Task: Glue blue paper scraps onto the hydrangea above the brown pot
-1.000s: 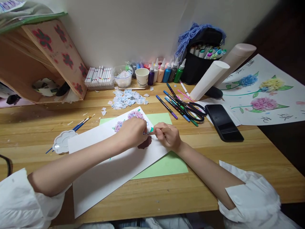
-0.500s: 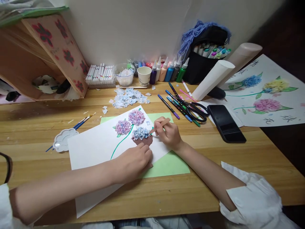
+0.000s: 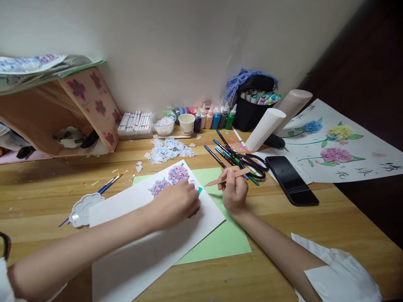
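Flower-decorated white rectangular paper sheet (image 3: pixel 141 256) lies toward the near edge of the wooden tabletop (image 3: pixel 346 218). Right hand (image 3: pixel 235 191), closed around a pointed tan wooden stick (image 3: pixel 213 182), has drawn back; I judge work passes to the curled left hand (image 3: pixel 179 200), hold unclear.

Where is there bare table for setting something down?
Bare patches of the wooden table lie between the phone and the right forearm, and on the near side of the green sheet. It's crowded toward the wall, with paper scraps, pens, scissors and bottles.
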`<move>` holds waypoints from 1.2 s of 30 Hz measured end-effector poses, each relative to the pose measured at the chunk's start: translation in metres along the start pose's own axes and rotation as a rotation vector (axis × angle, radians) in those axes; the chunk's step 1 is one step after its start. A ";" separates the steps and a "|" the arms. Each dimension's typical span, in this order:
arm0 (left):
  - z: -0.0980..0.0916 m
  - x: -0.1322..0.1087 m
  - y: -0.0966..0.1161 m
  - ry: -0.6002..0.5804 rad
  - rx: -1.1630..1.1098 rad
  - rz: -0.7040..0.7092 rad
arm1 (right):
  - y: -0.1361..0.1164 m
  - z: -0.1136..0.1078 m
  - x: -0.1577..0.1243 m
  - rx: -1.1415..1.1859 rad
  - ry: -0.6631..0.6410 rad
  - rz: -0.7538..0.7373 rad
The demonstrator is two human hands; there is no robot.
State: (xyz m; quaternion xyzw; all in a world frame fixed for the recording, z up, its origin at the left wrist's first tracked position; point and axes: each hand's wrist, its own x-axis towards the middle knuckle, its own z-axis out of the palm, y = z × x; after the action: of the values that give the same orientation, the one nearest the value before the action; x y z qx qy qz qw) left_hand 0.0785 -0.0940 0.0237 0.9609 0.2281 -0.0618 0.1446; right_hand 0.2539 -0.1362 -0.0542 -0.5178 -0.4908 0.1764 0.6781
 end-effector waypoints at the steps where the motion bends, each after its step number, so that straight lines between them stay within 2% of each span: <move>1: -0.010 0.014 -0.011 0.076 0.055 -0.076 | 0.002 0.000 0.003 0.016 0.051 0.034; 3: -0.026 0.047 -0.035 0.212 0.137 -0.240 | 0.004 0.000 0.009 0.031 0.116 0.070; 4: -0.031 0.064 -0.047 0.242 0.153 -0.337 | 0.004 0.000 0.011 0.034 0.129 0.077; 8: -0.029 0.116 -0.082 0.320 0.164 -0.491 | 0.003 -0.001 0.012 0.030 0.106 0.081; 11: -0.019 0.135 -0.090 0.352 0.129 -0.561 | 0.003 -0.001 0.008 0.017 0.077 0.085; 14: -0.015 0.140 -0.094 0.357 0.068 -0.584 | 0.004 -0.001 0.007 0.014 0.067 0.088; 18: -0.023 0.132 -0.098 0.355 -0.061 -0.551 | 0.005 -0.002 0.007 0.030 0.054 0.086; 21: -0.032 0.108 -0.092 0.340 -0.184 -0.504 | 0.004 -0.003 0.007 0.065 0.048 0.081; 24: -0.032 0.067 -0.073 0.281 -0.395 -0.399 | 0.003 -0.001 0.007 0.133 0.034 0.091; 26: -0.025 0.039 -0.055 0.201 -0.552 -0.335 | 0.001 0.000 0.006 0.184 0.018 0.098; 28: -0.015 0.018 -0.037 0.143 -0.613 -0.298 | 0.000 0.001 0.004 0.221 0.003 0.091; 31: 0.001 0.006 -0.018 0.141 -0.515 -0.300 | -0.002 0.001 0.000 0.224 -0.045 0.061; 36: 0.012 0.017 -0.006 0.136 -0.275 -0.310 | -0.005 -0.003 -0.005 0.108 -0.190 -0.063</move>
State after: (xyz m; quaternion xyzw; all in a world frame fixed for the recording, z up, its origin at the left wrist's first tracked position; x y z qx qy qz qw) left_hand 0.0901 -0.0859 0.0075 0.8875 0.3885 0.0135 0.2473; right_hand 0.2532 -0.1435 -0.0516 -0.4457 -0.5587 0.2297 0.6606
